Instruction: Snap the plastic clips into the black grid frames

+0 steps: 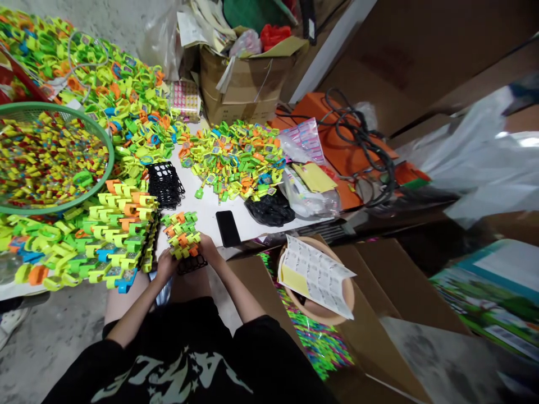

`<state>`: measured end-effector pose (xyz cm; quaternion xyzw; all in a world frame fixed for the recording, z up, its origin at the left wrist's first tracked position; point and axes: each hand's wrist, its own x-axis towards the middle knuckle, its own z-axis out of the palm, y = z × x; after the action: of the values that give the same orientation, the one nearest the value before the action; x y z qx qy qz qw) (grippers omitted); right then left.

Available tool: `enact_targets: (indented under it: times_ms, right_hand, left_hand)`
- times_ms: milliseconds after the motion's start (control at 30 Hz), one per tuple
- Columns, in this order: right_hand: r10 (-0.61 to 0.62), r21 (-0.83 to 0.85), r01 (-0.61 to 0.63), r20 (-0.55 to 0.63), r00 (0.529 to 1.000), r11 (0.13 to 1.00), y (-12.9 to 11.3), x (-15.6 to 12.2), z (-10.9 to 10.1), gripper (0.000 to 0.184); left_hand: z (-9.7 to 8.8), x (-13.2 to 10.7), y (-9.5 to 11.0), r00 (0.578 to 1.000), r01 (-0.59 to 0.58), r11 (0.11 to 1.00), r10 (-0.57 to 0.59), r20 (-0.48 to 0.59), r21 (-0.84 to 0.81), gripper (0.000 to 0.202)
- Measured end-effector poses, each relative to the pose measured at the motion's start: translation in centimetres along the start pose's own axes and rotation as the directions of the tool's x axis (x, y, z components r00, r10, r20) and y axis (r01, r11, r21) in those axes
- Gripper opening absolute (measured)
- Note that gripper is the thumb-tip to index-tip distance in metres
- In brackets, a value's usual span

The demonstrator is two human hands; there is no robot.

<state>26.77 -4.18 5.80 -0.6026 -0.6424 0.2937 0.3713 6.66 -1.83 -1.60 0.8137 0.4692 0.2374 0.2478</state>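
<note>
My left hand (165,264) and my right hand (207,247) are both at the near edge of a white table (206,210). Between them they grip a black grid tray (191,264) loaded with rows of small green, yellow and orange plastic toy pieces (182,233). The left hand's fingers curl round the tray's left side and the right hand's fingers close on its right side. Just left of the hands lies a bigger filled stack of the same colourful pieces (118,230). A spare black grid tray (165,184) sits beyond.
A green basket (108,168) full of pieces stands at left, with loose piles (233,157) across the table. A black phone (228,228) lies by my right hand. Cardboard boxes (244,84), orange boards with cables (357,140), a bowl with a printed sheet (318,278) and plastic bags surround.
</note>
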Motion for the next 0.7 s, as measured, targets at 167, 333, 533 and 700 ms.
enact_targets:
  times_ms: [167, 333, 533, 700]
  right_hand:
    - [0.083, -0.013, -0.083, 0.018, 0.996, 0.996, -0.7, 0.3, -0.1, 0.020]
    - [0.120, 0.049, -0.124, 0.079, 0.990, 0.991, -0.7, 0.8, -1.3, 0.017]
    - [0.316, -0.107, -0.312, 0.019, 0.949, 0.944, 1.2, 4.4, -5.9, 0.019]
    - [0.470, -0.378, -0.584, -0.356, 0.808, 0.718, 3.5, 10.0, -9.1, 0.037]
  left_hand:
    - [-0.1, 0.0, 0.1, 1.000, 0.003, 1.000, -0.003, -0.010, -0.013, 0.018]
    - [-0.3, 0.0, 0.1, 1.000, 0.002, 1.000, -0.002, -0.007, -0.011, 0.014]
    - [-0.7, 0.1, 0.4, 1.000, -0.013, 1.000, 0.013, 0.012, -0.025, 0.015]
    - [-0.4, 0.1, 0.2, 1.000, -0.001, 1.000, 0.001, 0.014, -0.011, 0.012]
